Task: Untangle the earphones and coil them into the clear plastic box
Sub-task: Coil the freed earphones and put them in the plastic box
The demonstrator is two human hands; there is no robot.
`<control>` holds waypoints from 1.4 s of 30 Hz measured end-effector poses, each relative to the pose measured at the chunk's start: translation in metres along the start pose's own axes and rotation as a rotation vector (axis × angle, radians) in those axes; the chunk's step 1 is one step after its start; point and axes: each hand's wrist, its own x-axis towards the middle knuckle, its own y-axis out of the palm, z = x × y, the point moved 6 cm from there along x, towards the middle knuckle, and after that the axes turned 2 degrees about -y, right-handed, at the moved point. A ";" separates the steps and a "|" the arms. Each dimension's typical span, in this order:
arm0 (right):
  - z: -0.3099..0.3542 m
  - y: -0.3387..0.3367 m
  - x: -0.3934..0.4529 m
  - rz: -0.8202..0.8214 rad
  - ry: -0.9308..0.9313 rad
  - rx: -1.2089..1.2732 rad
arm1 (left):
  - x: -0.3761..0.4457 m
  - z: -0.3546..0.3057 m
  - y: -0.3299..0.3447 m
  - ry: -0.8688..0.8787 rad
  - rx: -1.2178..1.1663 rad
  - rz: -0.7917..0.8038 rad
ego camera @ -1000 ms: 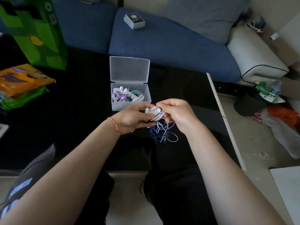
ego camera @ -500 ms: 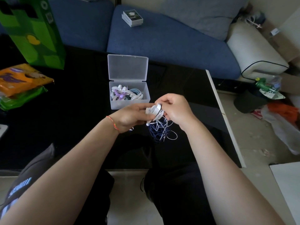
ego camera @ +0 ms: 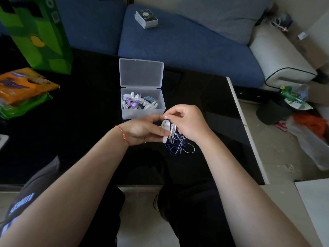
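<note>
A clear plastic box (ego camera: 142, 114) stands open on the black table (ego camera: 71, 122), its lid tipped back. Inside lie coiled white, purple and pale blue earphones (ego camera: 137, 103). Just in front of the box, my left hand (ego camera: 144, 130) and my right hand (ego camera: 188, 123) meet over a coil of white earphones (ego camera: 168, 128). Both hands grip that coil between fingers and thumb. Below it hangs a tangle of dark blue and white cables (ego camera: 178, 146), trailing onto the table.
A green bag (ego camera: 39, 32) and an orange snack packet (ego camera: 23, 84) sit at the table's left. A blue sofa (ego camera: 187, 41) with a small box (ego camera: 146, 18) runs behind. The table's right edge (ego camera: 247, 131) drops to a floor with clutter.
My hands have turned the white coil slightly and stayed just in front of the box. The tangle below hangs much as before.
</note>
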 end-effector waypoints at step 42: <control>-0.002 -0.018 -0.004 -0.411 0.049 0.067 | -0.005 -0.026 0.018 0.355 0.104 -0.294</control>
